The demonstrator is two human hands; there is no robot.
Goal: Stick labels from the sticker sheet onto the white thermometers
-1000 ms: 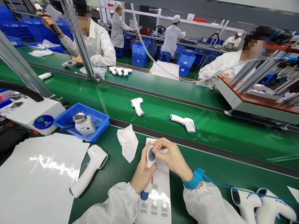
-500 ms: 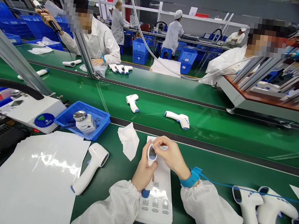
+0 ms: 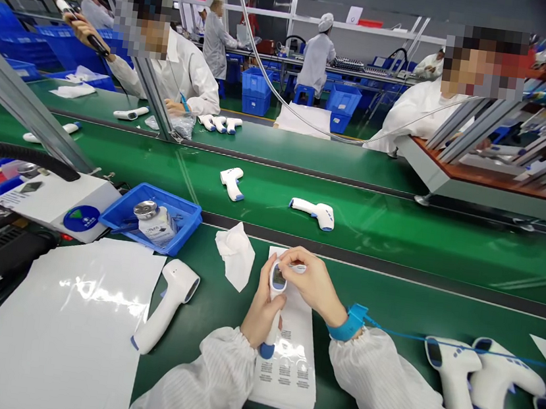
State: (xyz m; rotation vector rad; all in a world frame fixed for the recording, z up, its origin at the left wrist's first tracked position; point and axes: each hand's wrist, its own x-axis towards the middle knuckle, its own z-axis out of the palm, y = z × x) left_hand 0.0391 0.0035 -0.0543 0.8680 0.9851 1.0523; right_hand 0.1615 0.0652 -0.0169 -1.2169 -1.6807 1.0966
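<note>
The left hand grips a white infrared thermometer upright at the centre of the view, its display facing up and its blue-tipped handle pointing toward 6 o'clock. The left fingers are closed around the handle. The right hand is just beside it at 2 o'clock, its fingers pinched together at the thermometer's head on a thin pale strip, too small to identify. A blue wrist strap circles the right wrist, with a blue cord running toward 3 o'clock.

Under the hands lies a stack of printed sheets on the green bench. A crumpled tissue sits at 10 o'clock, close to the hands. Farther out at 10 o'clock is a blue tray holding a labelled bottle with a metal cap. Another thermometer lies at 8 o'clock beside a large white sheet, and two more lie at 3 to 4 o'clock.

Two thermometers ride the green conveyor belt at 12 o'clock. Beyond it, co-workers in white coats work at the far bench.
</note>
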